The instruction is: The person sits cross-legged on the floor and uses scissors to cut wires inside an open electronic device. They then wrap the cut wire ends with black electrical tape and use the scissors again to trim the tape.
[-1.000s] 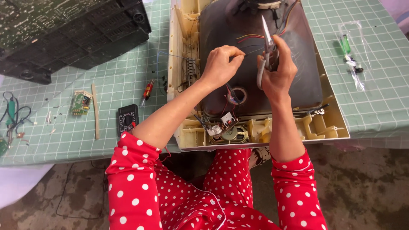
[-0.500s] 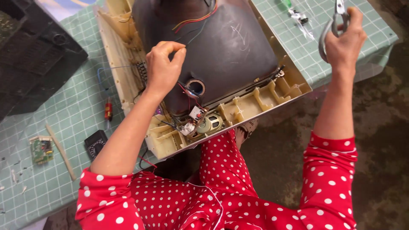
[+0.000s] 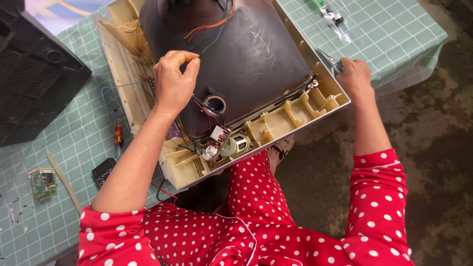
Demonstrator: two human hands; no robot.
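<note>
An old television lies face down on the table, a dark picture tube (image 3: 246, 64) inside a cream plastic front frame (image 3: 295, 116). My left hand (image 3: 173, 81) rests on the tube's left side, fingers pinched on thin wires near the frame wall. My right hand (image 3: 353, 76) is at the frame's right edge, closed around metal pliers (image 3: 329, 60) whose tip points toward the tube's corner. A small speaker (image 3: 237, 146) and a little circuit board (image 3: 217, 134) with red and black wires sit at the frame's near edge.
A green gridded cloth (image 3: 394, 29) covers the table. The black back cover (image 3: 34, 79) lies at the left. A red-handled screwdriver (image 3: 118, 134), a small black box (image 3: 103, 171), a green circuit board (image 3: 42, 183) and a wooden stick (image 3: 64, 182) lie nearby. Concrete floor is at the right.
My right hand came down from the raised position at the right and now sits at the frame's right edge with the pliers. My left hand stayed on the tube.
</note>
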